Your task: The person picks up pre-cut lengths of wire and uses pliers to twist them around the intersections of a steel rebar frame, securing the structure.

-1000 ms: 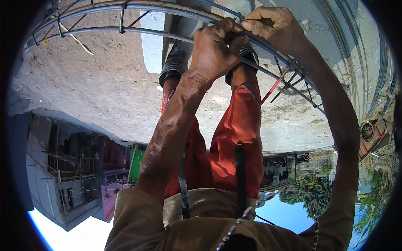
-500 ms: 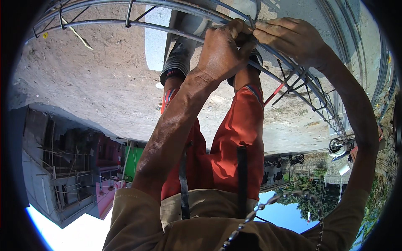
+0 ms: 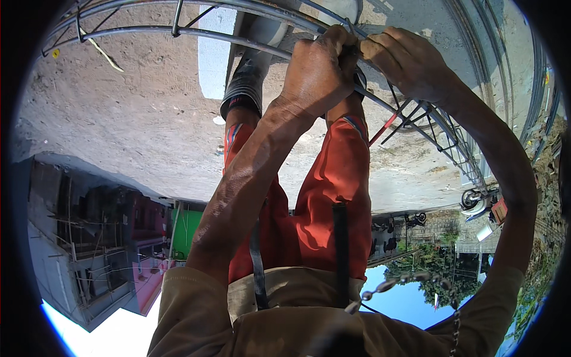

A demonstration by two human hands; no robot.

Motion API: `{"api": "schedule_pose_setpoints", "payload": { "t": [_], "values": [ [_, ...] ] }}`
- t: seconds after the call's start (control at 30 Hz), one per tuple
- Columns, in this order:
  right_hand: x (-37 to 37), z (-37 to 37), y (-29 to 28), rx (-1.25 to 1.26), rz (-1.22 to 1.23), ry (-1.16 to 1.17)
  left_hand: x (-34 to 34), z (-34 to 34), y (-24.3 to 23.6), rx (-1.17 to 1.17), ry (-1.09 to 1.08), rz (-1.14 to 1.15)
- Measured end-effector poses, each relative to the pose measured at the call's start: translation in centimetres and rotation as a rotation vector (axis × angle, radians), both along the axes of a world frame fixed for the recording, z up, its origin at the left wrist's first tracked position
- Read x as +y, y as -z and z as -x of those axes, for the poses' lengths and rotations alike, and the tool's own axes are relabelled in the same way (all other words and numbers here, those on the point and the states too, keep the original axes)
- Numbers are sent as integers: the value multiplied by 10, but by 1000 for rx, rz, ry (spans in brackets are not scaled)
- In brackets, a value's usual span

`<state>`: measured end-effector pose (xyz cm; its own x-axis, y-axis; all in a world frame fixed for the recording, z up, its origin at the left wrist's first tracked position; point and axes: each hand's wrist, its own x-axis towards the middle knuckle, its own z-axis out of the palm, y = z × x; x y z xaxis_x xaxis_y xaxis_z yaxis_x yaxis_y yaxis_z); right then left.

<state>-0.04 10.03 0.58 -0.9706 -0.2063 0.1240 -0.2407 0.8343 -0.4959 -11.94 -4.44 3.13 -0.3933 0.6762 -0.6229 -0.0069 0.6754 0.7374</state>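
Observation:
A long rebar cage (image 3: 238, 40) of grey steel bars and thin crosswise ties curves across the top of the view. My left hand (image 3: 318, 71) is closed in a tight fist against its bars near the middle. What lies inside those fingers is hidden. Close beside it, my right hand (image 3: 407, 62) curls its fingers over the bars, its thumb out of sight. The two hands' fingertips nearly meet at a crosswise tie (image 3: 352, 27). Below my right hand, a thin red-coloured piece (image 3: 389, 125) sits among dark rods at the cage.
My legs in red trousers (image 3: 333, 172) stand close to the cage. A pale block (image 3: 213, 59) lies near my foot. Loose long bars (image 3: 470, 41) run at the right. A motorcycle (image 3: 476, 202) and buildings (image 3: 95, 238) stand farther off.
My right hand's fingers, flatter before, are now more bent over the bars. My left hand keeps its closed hold at about the same place. The whole view has shifted slightly.

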Motion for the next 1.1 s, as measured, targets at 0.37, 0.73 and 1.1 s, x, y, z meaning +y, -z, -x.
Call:
{"api": "schedule_pose_setpoints", "payload": {
  "t": [0.37,0.73,1.1],
  "values": [
    [-53,8,-23,-801,327,728,2,-3,-3,87,96,57],
    [-84,-33,-54,-348,424,1441,-4,-3,-4,49,104,7],
    [-73,-89,-92,-664,547,1546,-23,-80,-59,85,-65,58]
  ]
}}
